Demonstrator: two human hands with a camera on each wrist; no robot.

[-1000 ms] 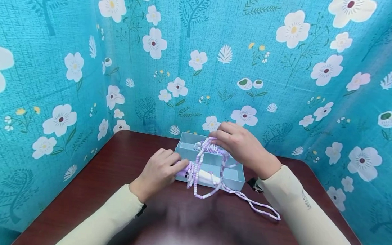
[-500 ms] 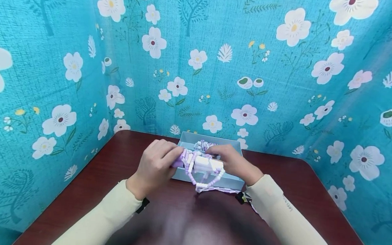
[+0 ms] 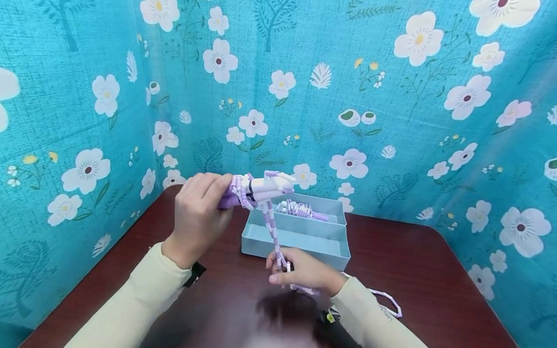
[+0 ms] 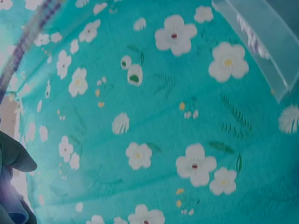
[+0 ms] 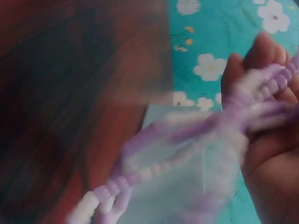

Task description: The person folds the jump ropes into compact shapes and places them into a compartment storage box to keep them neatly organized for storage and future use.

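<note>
My left hand (image 3: 199,217), raised over the table, grips the purple and white handles (image 3: 265,187) of a beaded jump rope. Several turns of beads are wound round these handles. A doubled length of the beaded rope (image 3: 271,223) hangs from them to my right hand (image 3: 309,270), which holds it lower down in front of the box. In the right wrist view the blurred strands (image 5: 117,184) run across the fingers. At the left edge of the left wrist view, part of the left hand (image 4: 16,156) shows dark.
A pale blue box (image 3: 286,250) with two compartments stands on the dark red table (image 3: 237,308). Its back compartment holds another bundled beaded rope (image 3: 300,209) with a purple handle. A loop of rope (image 3: 389,298) lies right of the right sleeve. Flowered turquoise cloth (image 3: 257,93) surrounds the table.
My left hand has lifted the handles up and to the left, away from over the box. My right hand has moved from above the box to its front, drawing the rope down.
</note>
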